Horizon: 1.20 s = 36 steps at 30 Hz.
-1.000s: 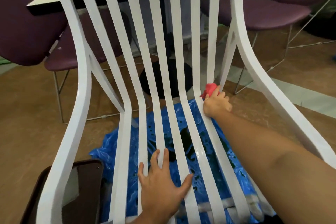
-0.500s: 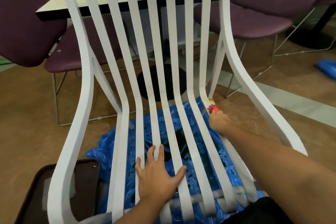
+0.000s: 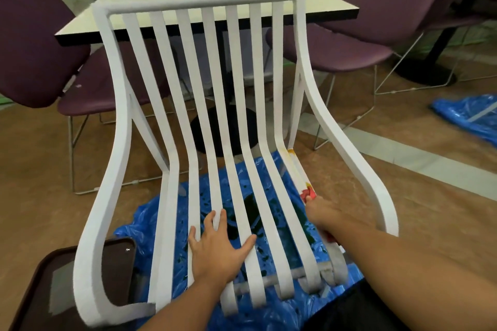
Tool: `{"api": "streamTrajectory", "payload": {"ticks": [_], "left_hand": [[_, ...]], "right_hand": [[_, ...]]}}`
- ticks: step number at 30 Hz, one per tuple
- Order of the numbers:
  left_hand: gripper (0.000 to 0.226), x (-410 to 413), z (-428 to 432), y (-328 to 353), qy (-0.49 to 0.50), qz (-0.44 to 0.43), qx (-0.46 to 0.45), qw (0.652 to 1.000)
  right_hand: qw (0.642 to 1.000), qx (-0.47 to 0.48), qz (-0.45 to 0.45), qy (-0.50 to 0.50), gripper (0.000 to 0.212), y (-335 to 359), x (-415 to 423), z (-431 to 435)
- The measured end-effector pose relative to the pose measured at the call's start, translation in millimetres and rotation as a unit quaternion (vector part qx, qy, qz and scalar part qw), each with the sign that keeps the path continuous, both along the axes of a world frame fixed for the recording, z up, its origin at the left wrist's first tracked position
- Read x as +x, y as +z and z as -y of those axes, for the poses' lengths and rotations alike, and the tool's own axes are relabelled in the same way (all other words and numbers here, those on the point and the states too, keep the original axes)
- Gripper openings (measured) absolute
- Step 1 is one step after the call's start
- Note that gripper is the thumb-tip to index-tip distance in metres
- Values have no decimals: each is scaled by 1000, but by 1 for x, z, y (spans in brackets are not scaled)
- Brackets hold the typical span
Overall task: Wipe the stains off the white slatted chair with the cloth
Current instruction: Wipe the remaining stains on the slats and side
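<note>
**Canteen floor, chair on blue sheet: cloth at rt-most slat**

Brown floor [image 3: 32, 169] w/ blue plastic sheet [image 3: 150, 223] spread under white slatted chair [image 3: 212, 75]; seat end toward camera, backrest away. Behind chair: cream-topped surface [image 3: 161, 2] on black pedestal, purple chairs [image 3: 32, 43] either side. 2nd blue sheet [image 3: 468, 113] lies on floor at far rt. Dark brown tray [image 3: 35, 290] at lower lt, just beside armrest on that side.

Left hand [image 3: 217, 247]: palm flat on middle seat slats, fingers straight & spread, gripping nothing.

Right hand [image 3: 322, 213]: curled round red cloth [image 3: 307, 193], resting on rt-most seat slat. Cloth pokes out ahead of knuckles; a bit more red shows below the wrist. Hand blurred, finger detail unclear.

Yellow-orange stains [image 3: 294, 166] run along same slat, from seat bend down to cloth. Dark wet patches show on sheet below slats.
</note>
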<state>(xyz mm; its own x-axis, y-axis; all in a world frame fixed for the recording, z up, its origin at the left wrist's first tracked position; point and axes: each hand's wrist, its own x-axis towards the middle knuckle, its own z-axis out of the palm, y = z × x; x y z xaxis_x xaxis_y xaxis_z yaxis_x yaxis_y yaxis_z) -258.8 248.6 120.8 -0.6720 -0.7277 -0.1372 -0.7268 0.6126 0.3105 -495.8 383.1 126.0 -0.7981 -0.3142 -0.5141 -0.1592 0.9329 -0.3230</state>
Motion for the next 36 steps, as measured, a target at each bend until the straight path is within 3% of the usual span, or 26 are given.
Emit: {"api": "streamTrajectory", "payload": {"ticks": [6,20,27,31,34,36], "left_hand": [[105,-2,3,-4,0,2,-4,1000],[106,-8,10,-11,14,-5,20,1000],[107,-11,10,-12,19,-20,27,999],[108,-11,10,-12,20,-34,19,999],[107,-12,12,-12,22,-32,14,999],[108,-12,11,-14,19,-41,-1,999]], "right_hand": [[991,-115,-13,-66,45,-19,-29,36],[982,-147,-45,-106,68,-45,-118,147],[980,-149,-44,-126,47,-40,-124,155],[959,-178,-37,-219,42,-41,-128,150],[931,-233,-56,-275,52,-46,-124,142],[946,-230,-87,-211,59,-52,-114,141]]}}
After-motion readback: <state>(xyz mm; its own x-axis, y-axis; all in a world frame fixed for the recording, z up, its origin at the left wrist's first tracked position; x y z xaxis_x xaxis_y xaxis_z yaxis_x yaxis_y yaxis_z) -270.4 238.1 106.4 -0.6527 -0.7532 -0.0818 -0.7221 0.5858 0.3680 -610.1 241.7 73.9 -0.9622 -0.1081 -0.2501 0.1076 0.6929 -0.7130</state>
